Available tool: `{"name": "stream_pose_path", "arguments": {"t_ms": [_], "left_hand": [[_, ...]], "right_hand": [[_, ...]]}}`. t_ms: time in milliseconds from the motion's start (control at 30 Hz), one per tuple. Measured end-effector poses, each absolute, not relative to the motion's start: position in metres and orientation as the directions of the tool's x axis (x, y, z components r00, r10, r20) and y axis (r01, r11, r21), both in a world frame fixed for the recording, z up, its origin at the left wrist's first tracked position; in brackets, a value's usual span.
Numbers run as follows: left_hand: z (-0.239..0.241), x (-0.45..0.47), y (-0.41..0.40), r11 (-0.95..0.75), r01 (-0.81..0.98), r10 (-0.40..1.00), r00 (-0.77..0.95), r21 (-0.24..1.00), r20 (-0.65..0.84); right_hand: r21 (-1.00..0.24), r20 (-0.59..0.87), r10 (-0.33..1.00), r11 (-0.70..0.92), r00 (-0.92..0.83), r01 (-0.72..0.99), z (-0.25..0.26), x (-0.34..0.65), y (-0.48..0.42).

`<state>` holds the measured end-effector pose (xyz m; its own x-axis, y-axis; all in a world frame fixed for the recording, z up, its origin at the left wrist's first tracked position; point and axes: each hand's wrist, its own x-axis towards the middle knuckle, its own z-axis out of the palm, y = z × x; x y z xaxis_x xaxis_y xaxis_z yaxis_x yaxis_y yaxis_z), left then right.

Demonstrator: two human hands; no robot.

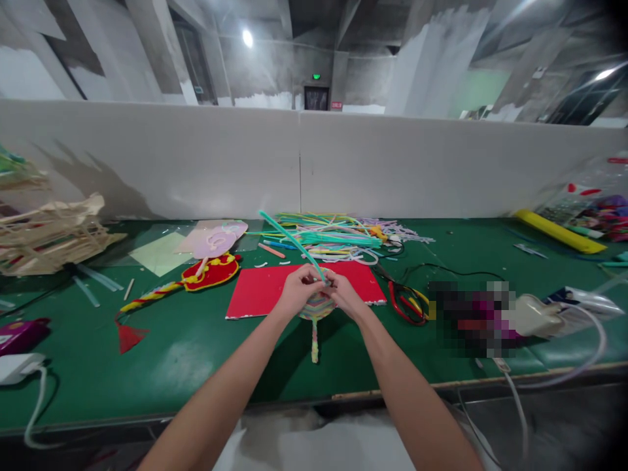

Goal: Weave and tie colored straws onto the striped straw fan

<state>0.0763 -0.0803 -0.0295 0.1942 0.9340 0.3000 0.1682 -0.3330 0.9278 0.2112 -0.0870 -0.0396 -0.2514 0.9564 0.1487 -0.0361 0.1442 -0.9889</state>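
A teal pipe cleaner [289,237] slants up to the left from my fingers. My left hand [298,289] pinches it near its lower end, and my right hand [345,294] closes on the same end, fingertips almost meeting the left ones. Just below both hands is a small round fan with coloured stripes [318,307], its wrapped handle [314,343] pointing toward me. My fingers cover the fan's upper part, so I cannot tell whether they also grip it. Behind it lies a red board [260,288] with ragged white edges.
Loose pipe cleaners [338,239] are heaped at the back. Red-handled scissors [406,306] lie to the right, near a hot glue gun's cable-like black cord [451,269]. A red and yellow tasselled fan [209,273] rests left. A wooden model [53,235] stands far left.
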Motion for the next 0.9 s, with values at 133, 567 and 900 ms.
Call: {"name": "stream_pose_path", "arguments": {"t_ms": [133, 567, 900], "left_hand": [[-0.041, 0.074, -0.077, -0.252, 0.038, 0.962, 0.115, 0.967, 0.246], [-0.048, 0.071, -0.077, -0.260, 0.040, 0.965, -0.025, 0.965, 0.261], [-0.052, 0.064, -0.071, -0.302, 0.095, 0.944, 0.172, 0.949, 0.283]], "right_hand": [[-0.990, 0.141, 0.952, 0.137, -0.271, -0.035, -0.044, 0.205, -0.085], [-0.990, 0.135, 0.967, 0.141, -0.217, 0.009, -0.047, 0.205, -0.087], [-1.000, 0.020, 0.993, 0.017, -0.120, -0.018, -0.045, 0.208, -0.086]]}}
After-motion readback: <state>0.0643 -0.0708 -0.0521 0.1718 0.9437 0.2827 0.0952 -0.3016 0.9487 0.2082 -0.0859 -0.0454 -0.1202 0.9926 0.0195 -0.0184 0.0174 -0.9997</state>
